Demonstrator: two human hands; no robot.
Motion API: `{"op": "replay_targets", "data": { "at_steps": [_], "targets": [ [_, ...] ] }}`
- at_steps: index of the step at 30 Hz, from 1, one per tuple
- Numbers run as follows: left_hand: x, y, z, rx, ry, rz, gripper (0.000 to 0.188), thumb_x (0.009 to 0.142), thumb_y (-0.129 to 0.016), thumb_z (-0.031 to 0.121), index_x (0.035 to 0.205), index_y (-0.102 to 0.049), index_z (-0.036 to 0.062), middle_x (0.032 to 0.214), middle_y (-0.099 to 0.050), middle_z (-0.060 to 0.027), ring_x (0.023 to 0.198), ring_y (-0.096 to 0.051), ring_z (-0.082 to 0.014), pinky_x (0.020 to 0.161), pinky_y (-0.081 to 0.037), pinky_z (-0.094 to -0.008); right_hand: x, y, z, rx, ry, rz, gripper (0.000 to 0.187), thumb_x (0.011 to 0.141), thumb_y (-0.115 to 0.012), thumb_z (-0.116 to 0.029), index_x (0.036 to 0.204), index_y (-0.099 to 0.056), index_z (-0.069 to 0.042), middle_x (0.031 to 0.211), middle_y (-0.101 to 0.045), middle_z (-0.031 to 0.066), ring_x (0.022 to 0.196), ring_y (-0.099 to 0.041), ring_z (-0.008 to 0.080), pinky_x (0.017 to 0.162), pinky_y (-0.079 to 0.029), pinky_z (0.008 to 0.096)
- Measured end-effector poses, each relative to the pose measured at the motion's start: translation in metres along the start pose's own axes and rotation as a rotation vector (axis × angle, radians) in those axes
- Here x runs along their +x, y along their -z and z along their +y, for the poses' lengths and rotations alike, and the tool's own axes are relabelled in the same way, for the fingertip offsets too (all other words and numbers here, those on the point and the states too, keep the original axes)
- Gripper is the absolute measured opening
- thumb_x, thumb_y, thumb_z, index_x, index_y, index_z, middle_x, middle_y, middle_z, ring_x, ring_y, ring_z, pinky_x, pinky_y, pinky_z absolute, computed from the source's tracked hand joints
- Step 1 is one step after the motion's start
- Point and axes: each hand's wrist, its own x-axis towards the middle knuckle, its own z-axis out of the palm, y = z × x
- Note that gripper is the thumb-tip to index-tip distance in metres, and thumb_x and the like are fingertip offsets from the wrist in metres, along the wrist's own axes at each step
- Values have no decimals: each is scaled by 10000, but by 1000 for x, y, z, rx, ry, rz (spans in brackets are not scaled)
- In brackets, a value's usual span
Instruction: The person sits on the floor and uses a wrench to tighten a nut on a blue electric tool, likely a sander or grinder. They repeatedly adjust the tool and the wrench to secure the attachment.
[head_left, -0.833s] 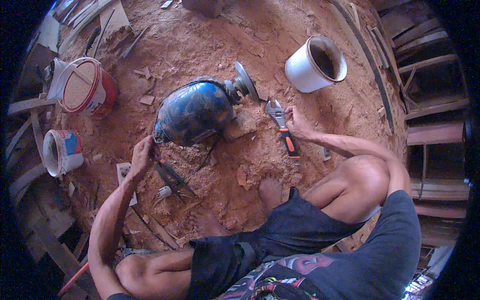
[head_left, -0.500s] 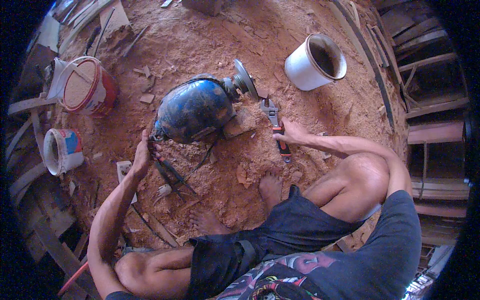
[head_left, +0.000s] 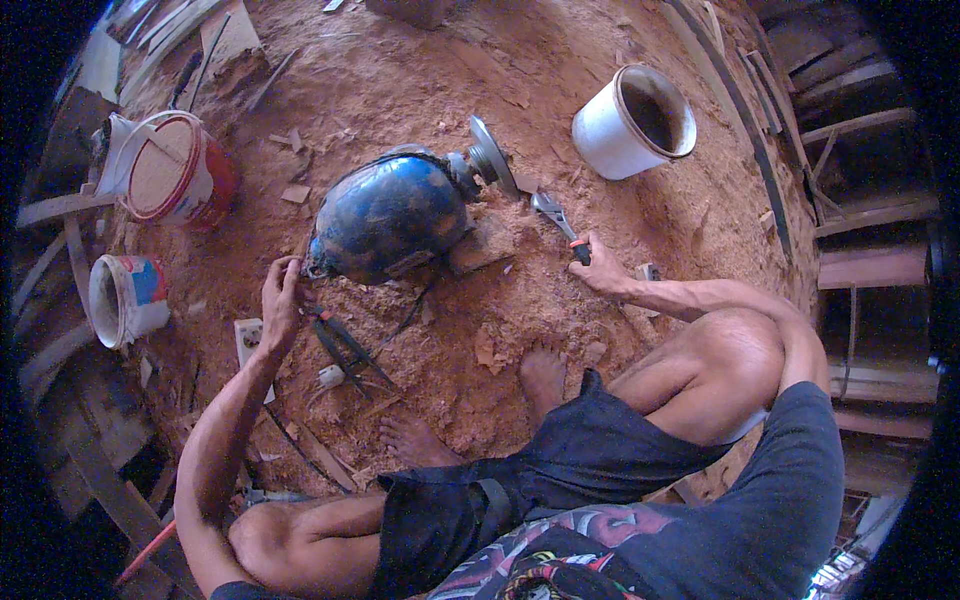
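Sawdust-strewn floor (head_left: 700,240): at left, the left hand (head_left: 283,300) sets nearly closed fingers to the left end of a rounded blue machine (head_left: 390,220), hold unclear; lying centre-left, it could roll on loose footing. Right of its metal disc (head_left: 490,153), an adjustable wrench (head_left: 552,214), handle wrapped by the right hand (head_left: 604,270), might knock the rim if swung carelessly.

Left hand (head_left: 283,297) forward, fingers bunched; left forearm (head_left: 222,410) outside left knee (head_left: 262,532). Right hand (head_left: 602,268) curled in a grip, right forearm (head_left: 705,294) angled inward past right knee (head_left: 738,350). Both elbows bent, knees splayed, feet (head_left: 543,378) bare.
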Motion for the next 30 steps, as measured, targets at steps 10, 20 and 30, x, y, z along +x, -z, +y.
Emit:
{"op": "replay_targets", "data": {
  "at_steps": [10, 20, 30],
  "targets": [
    [-10, -4, 5, 113, -119, -84, 231, 910, -586, 105, 1122, -568, 14, 836, -614, -27, 731, -563, -83, 644, -474, -256, -6, -7, 4, 106, 29, 55, 387, 749, -661, -266, 1074, -544, -92, 789, -528, 89, 737, -541, 217, 674, -448, 364],
    [-8, -10, 10, 118, -69, -135, 348, 986, -453, 364, 983, -580, 40, 650, -536, -1, 524, -488, -86, 469, -407, -255, 8, -8, 19, 135, 55, -27, 385, 756, -657, -247, 1088, -542, -89, 789, -518, 84, 728, -526, 204, 674, -448, 356],
    [15, -9, -8, 69, 668, 27, 751, 848, -210, 774, 624, -495, 116, 513, -421, -5, 400, -373, -148, 392, -340, -299, 11, -5, 18, 82, 59, -33, 395, 752, -663, -248, 1087, -543, -76, 780, -544, 108, 721, -545, 225, 656, -450, 375]
  ]
}}
